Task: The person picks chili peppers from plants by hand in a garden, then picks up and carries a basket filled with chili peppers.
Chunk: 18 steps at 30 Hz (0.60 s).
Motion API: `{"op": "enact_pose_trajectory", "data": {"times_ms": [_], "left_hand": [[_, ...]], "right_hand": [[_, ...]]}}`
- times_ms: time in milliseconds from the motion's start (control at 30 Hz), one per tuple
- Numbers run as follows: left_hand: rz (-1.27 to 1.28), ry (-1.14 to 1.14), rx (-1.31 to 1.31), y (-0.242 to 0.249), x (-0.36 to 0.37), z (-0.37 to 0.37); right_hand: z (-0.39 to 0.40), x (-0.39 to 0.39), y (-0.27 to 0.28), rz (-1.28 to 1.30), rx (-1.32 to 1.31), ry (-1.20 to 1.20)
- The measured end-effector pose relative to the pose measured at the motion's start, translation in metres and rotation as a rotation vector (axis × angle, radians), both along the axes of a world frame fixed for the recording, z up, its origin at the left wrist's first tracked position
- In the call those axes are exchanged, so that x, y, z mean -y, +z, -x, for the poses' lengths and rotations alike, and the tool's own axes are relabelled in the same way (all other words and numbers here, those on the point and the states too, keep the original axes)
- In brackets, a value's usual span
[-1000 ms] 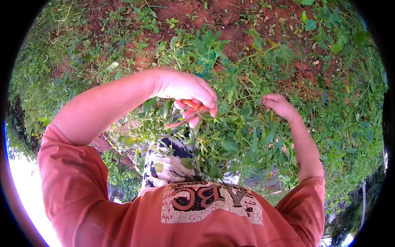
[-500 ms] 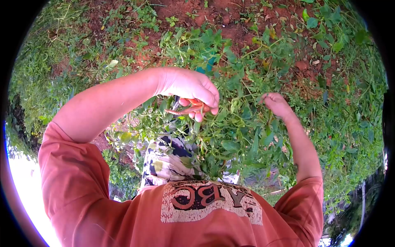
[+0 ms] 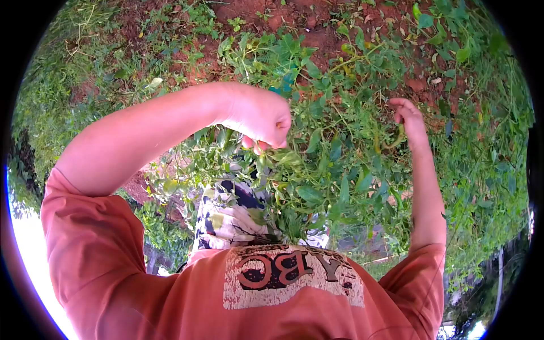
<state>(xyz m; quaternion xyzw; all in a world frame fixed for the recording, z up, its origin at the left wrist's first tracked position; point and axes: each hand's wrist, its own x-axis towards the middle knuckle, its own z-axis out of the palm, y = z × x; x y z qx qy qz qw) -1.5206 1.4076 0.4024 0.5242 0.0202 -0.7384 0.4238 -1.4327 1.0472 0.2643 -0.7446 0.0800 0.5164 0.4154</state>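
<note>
My left hand (image 3: pixel 260 118) is curled closed above the leafy pepper plant (image 3: pixel 317 192), its back turned up. The red chili peppers seen in it a moment earlier are hidden inside the fist. To the right, my right hand (image 3: pixel 409 116) is among the outer stems, forefinger stretched out and apart from the others, with nothing visible in its grip. Just below its fingers hangs a curved yellow-green chili pepper (image 3: pixel 392 144).
Reddish soil (image 3: pixel 272 21) shows between the plants at the top. A green chili pepper (image 3: pixel 416 10) hangs at the upper right. A teal object (image 3: pixel 286 84) lies partly under leaves beyond my left hand. My patterned trousers (image 3: pixel 226 224) are behind the foliage.
My left hand has turned and closed over the red chili peppers, which no longer show. My right hand has moved right and slightly up, its forefinger now extended.
</note>
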Motion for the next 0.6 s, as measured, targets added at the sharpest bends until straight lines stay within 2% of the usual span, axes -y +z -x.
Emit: {"op": "enact_pose_trajectory", "data": {"times_ms": [33, 100, 133, 167, 267, 333, 400, 467, 500, 567, 600], "left_hand": [[-0.001, -0.003, 0.001, 0.003, 0.001, -0.002], [-0.019, -0.393, 0.290, 0.015, 0.005, -0.011], [-0.014, -0.509, 0.419, 0.021, 0.007, -0.014], [-0.013, -0.515, 0.423, 0.028, 0.009, -0.014], [-0.157, -0.831, 0.534, 0.040, 0.023, -0.017], [-0.174, -0.824, 0.550, 0.049, 0.029, -0.020], [-0.179, -0.812, 0.549, 0.058, 0.031, -0.016], [-0.308, -0.714, 0.790, 0.065, 0.025, -0.009], [-0.296, -0.715, 0.802, 0.069, 0.022, -0.009], [-0.291, -0.529, 1.107, 0.077, 0.014, -0.009], [-0.302, -0.465, 1.193, 0.077, 0.010, -0.008]], "right_hand": [[-0.001, 0.003, 0.000, -0.001, 0.001, -0.003], [-0.007, -0.011, 0.016, 0.030, -0.072, -0.240], [-0.010, -0.008, 0.011, 0.019, -0.079, -0.212], [-0.009, -0.009, 0.006, 0.019, -0.075, -0.219], [-0.015, -0.011, 0.002, 0.136, -0.056, -0.085], [-0.018, -0.006, -0.020, 0.257, 0.090, 0.109], [-0.022, -0.005, -0.034, 0.297, 0.500, 0.486], [-0.032, -0.015, -0.036, 0.365, 0.478, 0.520], [-0.039, -0.021, -0.036, 0.381, 0.480, 0.515], [-0.050, -0.032, -0.038, 0.471, 0.479, 0.662], [-0.054, -0.030, -0.042, 0.481, 0.479, 0.663]]}}
